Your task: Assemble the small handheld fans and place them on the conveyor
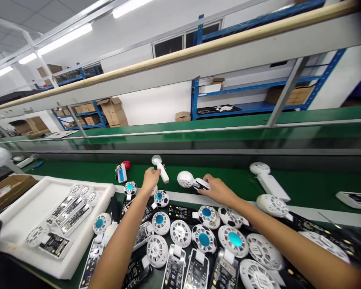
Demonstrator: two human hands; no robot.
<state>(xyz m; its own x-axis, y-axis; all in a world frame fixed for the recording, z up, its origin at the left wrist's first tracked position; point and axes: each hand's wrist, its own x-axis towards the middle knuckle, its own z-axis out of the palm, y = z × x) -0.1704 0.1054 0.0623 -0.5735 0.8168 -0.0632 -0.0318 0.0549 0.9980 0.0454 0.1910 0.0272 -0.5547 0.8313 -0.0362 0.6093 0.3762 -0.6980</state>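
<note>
Two hands work over a green conveyor belt (234, 178). The left hand (150, 180), at 12 o'clock, has its fingers closed on the white handle (164, 174) of a handheld fan, which tilts with its head up and away. The right hand (217, 190), at 1 o'clock, pinches a small black-and-white part (202, 184) in its fingertips, just beside a round perforated fan head (185, 179). Each grip stays light and at the part's end. Round fan grilles (180, 233) and circuit boards (180, 212) lie below, and a white foam tray (63, 181) sits at 9 o'clock.
</note>
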